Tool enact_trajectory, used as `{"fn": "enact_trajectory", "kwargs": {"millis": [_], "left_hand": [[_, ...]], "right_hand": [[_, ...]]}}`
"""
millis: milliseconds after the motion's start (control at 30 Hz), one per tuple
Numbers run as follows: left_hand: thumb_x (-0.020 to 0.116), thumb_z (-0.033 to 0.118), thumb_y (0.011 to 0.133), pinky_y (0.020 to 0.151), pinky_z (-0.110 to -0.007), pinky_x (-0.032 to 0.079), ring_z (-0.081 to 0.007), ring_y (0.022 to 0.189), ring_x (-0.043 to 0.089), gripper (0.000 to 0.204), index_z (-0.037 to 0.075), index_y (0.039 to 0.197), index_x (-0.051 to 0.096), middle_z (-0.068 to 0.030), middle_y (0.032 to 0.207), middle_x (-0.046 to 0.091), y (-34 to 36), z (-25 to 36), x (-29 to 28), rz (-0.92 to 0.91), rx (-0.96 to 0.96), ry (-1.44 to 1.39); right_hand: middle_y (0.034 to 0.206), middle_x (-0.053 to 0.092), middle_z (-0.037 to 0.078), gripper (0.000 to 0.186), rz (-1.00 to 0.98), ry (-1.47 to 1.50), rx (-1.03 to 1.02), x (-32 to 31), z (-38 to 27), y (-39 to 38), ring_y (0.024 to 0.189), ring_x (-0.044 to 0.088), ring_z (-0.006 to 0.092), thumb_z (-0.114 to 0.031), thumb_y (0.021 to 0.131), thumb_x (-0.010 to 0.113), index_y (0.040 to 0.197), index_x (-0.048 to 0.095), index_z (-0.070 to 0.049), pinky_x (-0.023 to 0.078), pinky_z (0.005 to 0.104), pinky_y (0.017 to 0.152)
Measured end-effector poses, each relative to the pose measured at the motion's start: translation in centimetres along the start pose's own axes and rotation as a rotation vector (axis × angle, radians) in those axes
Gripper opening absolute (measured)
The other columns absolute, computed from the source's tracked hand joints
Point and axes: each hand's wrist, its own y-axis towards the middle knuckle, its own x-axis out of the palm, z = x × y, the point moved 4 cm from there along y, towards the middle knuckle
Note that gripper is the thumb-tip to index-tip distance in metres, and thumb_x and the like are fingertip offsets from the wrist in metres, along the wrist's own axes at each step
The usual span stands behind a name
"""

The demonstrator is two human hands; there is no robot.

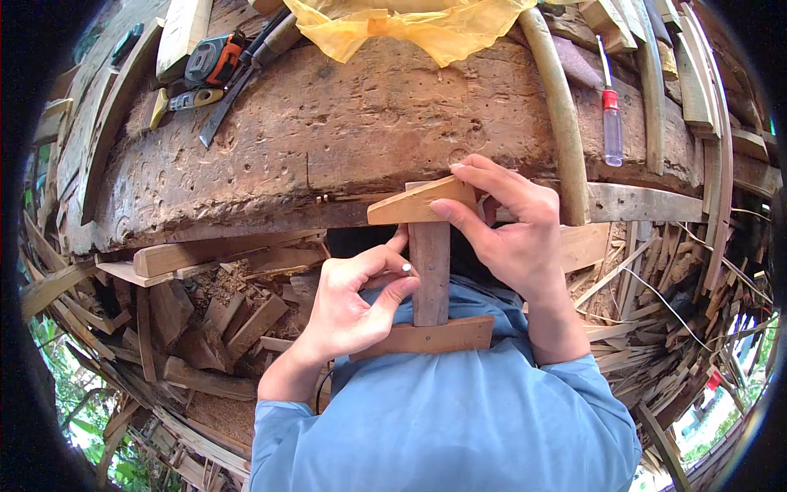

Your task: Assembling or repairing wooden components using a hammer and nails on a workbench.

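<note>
- On the workbench (369,131), left to right, you have one yellow-and-grey knife (188,100), one black-and-orange tape measure (209,62), one chisel (229,107), one yellow plastic sheet (418,33), one rounded wooden pole (561,115) and one screwdriver (612,123) with a red-and-clear handle.
- Your left hand (357,295) is nearly closed, thumb and finger pinching one small round-headed metal fastener (407,267) just beside the upright's left edge.
- Your wooden piece has three parts: a pale tapered block (414,203) on top, a greyer upright (429,283) and a brown crosspiece (451,334) against your blue shirt.
- Your right hand (512,213) is part-open, thumb and fingers gripping the block's thicker right end.
- The block sits at the bench's front edge, its narrow end pointing left.
- Beyond it, the pitted benchtop stretches between chisel and pole.
</note>
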Motion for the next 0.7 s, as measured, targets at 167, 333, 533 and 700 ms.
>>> {"fn": "enact_trajectory", "kwargs": {"millis": [167,333,533,700], "left_hand": [[0.066,-0.007,0.081,0.080,-0.029,0.058,-0.0191,0.095,0.069,0.007,-0.006,0.088,0.062,-0.0244,0.111,0.068,-0.2,-0.4,-0.2,-0.006,-0.008,0.032],[0.065,-0.009,0.079,0.078,-0.030,0.058,-0.0220,0.095,0.070,0.010,-0.006,0.088,0.062,-0.0284,0.123,0.060,0.0,-0.6,-0.3,-0.039,0.036,0.003],[0.068,-0.006,0.078,0.071,-0.028,0.057,-0.0229,0.083,0.073,0.010,-0.004,0.087,0.063,-0.0249,0.110,0.068,0.2,-0.7,-0.6,-0.046,0.060,0.043],[0.070,-0.004,0.077,0.065,-0.028,0.054,-0.0199,0.074,0.073,0.011,-0.003,0.086,0.063,-0.0191,0.086,0.070,0.6,-0.2,-0.6,-0.039,0.106,0.096]], "right_hand": [[0.104,0.072,0.013,0.036,-0.026,0.025,0.030,-0.4,0.1,0.0,0.075,0.064,0.0078,-0.010,0.071,0.086,0.103,0.073,-0.001,0.050,0.0203,0.061],[0.101,0.072,0.011,0.035,-0.031,0.089,0.162,-1.1,1.5,-0.3,0.070,0.060,0.0064,-0.008,0.072,0.085,0.102,0.072,0.001,0.048,0.0204,0.058],[0.097,0.072,0.013,0.034,-0.028,0.022,0.136,-1.0,0.5,0.1,0.065,0.063,0.0115,-0.012,0.072,0.085,0.100,0.071,0.001,0.050,0.0236,0.058],[0.098,0.072,0.017,0.034,-0.017,-0.068,0.045,-0.7,0.3,0.0,0.074,0.071,0.0213,-0.010,0.070,0.085,0.099,0.071,0.001,0.054,0.0265,0.063]]}}
